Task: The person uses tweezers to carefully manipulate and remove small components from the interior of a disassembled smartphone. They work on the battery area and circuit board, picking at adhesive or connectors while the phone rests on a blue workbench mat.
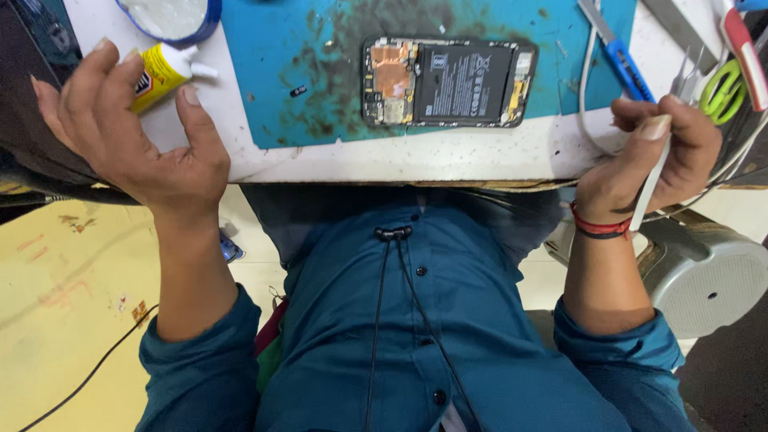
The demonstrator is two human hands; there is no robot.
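An opened phone (448, 82) with its back cover off lies on a stained blue mat (280, 72), showing a black battery and copper-coloured parts. My left hand (132, 132) is at the table's left edge and holds a small yellow glue tube (164, 74) with a white nozzle between thumb and fingers. My right hand (652, 164) is at the table's right edge, closed around a thin white flat tool (652, 180) that points down past my wrist. Both hands are apart from the phone.
A white round container with a blue rim (172, 18) sits at the top left. Blue-handled tool (620, 56), tweezers (688, 72), green-handled scissors (724, 92) and white cables (588, 88) lie at the right. A grey stool (708, 280) stands below right. A black cable (88, 376) crosses the yellowish floor.
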